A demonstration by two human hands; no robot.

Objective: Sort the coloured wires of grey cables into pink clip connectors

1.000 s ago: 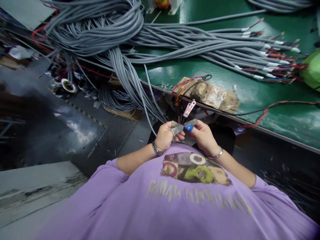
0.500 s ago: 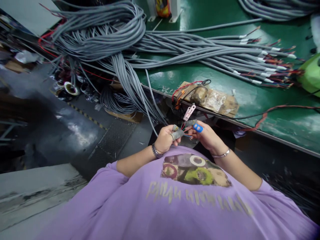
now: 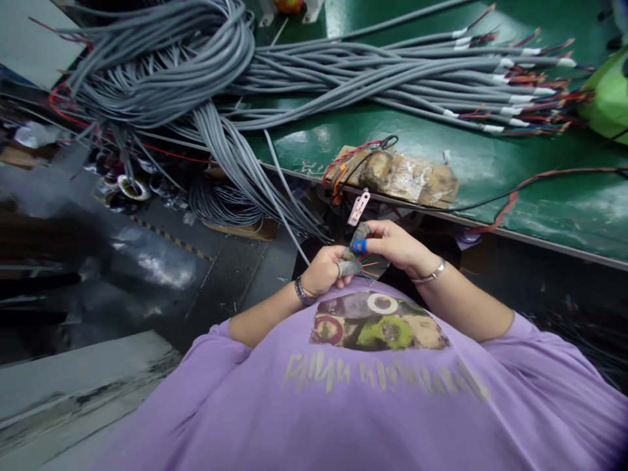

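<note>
My left hand (image 3: pixel 326 268) is closed in a pinch, with grey covers on its thumb and fingertip. From this pinch, thin coloured wires (image 3: pixel 369 267) fan out to the right, orange, red and blue among them. My right hand (image 3: pixel 392 243) is closed too, its covered finger and blue-banded thumb pressed together right at the left fingertips. What lies between the right fingers is hidden. A grey cable (image 3: pixel 289 237) runs down toward my left hand from the bundle on the bench.
Grey cables (image 3: pixel 314 82) with stripped, coloured ends lie across the green bench (image 3: pixel 490 163). At its edge sits a worn wooden block (image 3: pixel 417 180) with wires and a pink tag (image 3: pixel 358 209). More coiled cable (image 3: pixel 230 203) lies below, and a green object (image 3: pixel 606 91) stands at right.
My right hand has moved left and slightly up, onto the left fingertips. The wires that ran between both hands now fan out loose beneath it. The view has shifted a little.
</note>
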